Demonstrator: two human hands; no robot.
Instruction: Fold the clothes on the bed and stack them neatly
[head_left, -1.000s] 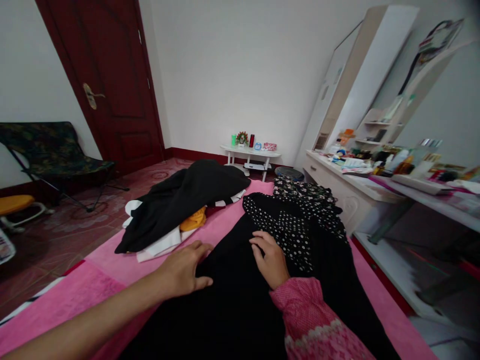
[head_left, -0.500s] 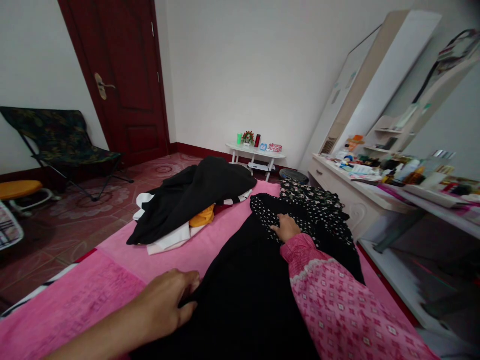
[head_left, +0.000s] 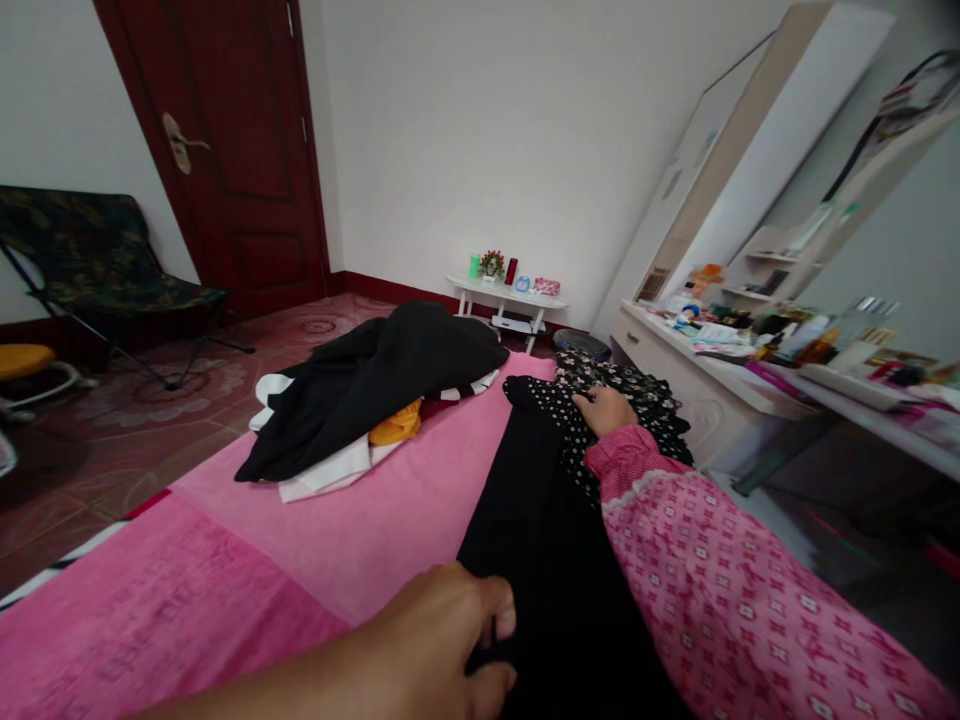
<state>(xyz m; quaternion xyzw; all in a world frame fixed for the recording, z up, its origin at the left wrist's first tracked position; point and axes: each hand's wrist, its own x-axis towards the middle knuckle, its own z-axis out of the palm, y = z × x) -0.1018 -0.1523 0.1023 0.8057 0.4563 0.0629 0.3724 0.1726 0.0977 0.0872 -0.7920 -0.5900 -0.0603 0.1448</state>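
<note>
The black dress [head_left: 540,520] lay lengthwise on the pink bed cover [head_left: 360,520], just beside a heap of clothes [head_left: 375,385]. The left hand [head_left: 442,640] had its fingers curled, pinching the near edge. The right hand [head_left: 606,410] rested on the spotted top part, fingers loosely together

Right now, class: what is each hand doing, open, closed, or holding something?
Left hand: closed, gripping the near edge of the black garment.
Right hand: laid on the polka-dot fabric; whether it grips cannot be told.
</note>
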